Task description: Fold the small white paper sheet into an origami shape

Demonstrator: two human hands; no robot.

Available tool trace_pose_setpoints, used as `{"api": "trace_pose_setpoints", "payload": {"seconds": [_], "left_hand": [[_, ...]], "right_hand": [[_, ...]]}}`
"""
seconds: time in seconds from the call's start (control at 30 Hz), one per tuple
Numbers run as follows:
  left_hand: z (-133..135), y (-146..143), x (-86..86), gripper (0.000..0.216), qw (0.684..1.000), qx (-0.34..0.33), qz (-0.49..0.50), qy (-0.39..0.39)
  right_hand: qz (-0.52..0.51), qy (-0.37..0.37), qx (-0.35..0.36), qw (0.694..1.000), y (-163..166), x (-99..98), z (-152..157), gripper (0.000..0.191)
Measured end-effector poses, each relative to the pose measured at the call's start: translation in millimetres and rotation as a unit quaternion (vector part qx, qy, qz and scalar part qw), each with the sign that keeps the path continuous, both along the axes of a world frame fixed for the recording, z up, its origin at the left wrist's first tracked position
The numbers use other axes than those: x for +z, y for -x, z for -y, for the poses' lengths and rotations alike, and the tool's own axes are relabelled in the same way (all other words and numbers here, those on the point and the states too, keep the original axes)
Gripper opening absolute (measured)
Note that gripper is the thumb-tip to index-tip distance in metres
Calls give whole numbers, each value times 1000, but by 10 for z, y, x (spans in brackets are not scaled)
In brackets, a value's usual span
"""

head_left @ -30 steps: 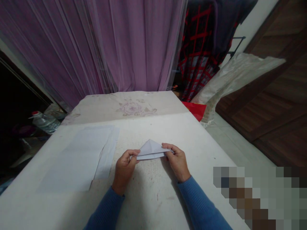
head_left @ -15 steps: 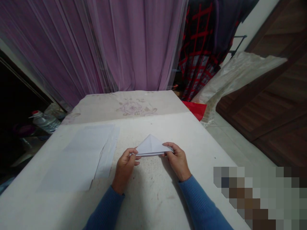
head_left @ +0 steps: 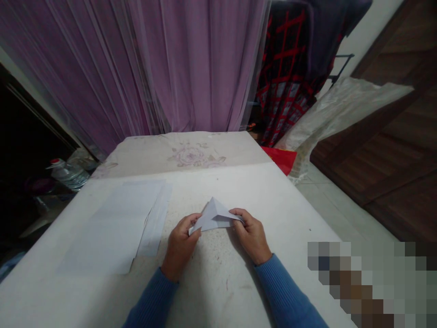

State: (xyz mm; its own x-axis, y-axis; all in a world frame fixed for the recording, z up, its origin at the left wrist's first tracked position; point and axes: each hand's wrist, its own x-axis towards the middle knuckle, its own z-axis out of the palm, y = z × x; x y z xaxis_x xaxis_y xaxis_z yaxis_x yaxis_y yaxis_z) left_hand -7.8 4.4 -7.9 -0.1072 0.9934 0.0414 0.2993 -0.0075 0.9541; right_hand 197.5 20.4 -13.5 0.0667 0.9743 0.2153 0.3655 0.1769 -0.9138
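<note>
A white sheet folded into a triangle [head_left: 214, 215] is held just above the white table [head_left: 239, 187], its point aimed away from me. My left hand [head_left: 181, 243] pinches its lower left corner with thumb and fingers. Its right corner is pinched by my right hand [head_left: 251, 234]. Both arms wear blue sleeves. The left corner sits lower than the right, so the triangle tilts.
A stack of loose white sheets [head_left: 119, 223] lies on the table to the left of my hands. Purple curtains [head_left: 153, 68] hang behind the table. A plastic bottle [head_left: 64, 173] stands off the table's left side, and a red bag [head_left: 282, 159] sits past its right edge.
The folded triangle has narrowed and tipped, its left corner dropping as my hands came closer together. Both hands kept their grip on the paper.
</note>
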Motion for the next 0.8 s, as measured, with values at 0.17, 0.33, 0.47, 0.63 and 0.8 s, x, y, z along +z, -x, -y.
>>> {"api": "trace_pose_setpoints", "payload": {"seconds": [0.17,0.33,0.47,0.63,0.8], "left_hand": [[4,-36,41,26,999,-5,-37,-18],[16,-74,94,10,996,15,-77,-46],[40,-100,123,9,999,-3,-42,-18],[62,-83,202,20,996,-72,25,43],[63,-5,230,36,975,-141,135,106]], "right_hand": [[15,-35,13,999,15,-17,-6,23],[-5,-32,34,999,33,51,-7,16],[-60,45,52,996,46,82,8,19],[-103,91,45,989,69,87,18,25],[-115,117,30,986,77,105,0,34]]}}
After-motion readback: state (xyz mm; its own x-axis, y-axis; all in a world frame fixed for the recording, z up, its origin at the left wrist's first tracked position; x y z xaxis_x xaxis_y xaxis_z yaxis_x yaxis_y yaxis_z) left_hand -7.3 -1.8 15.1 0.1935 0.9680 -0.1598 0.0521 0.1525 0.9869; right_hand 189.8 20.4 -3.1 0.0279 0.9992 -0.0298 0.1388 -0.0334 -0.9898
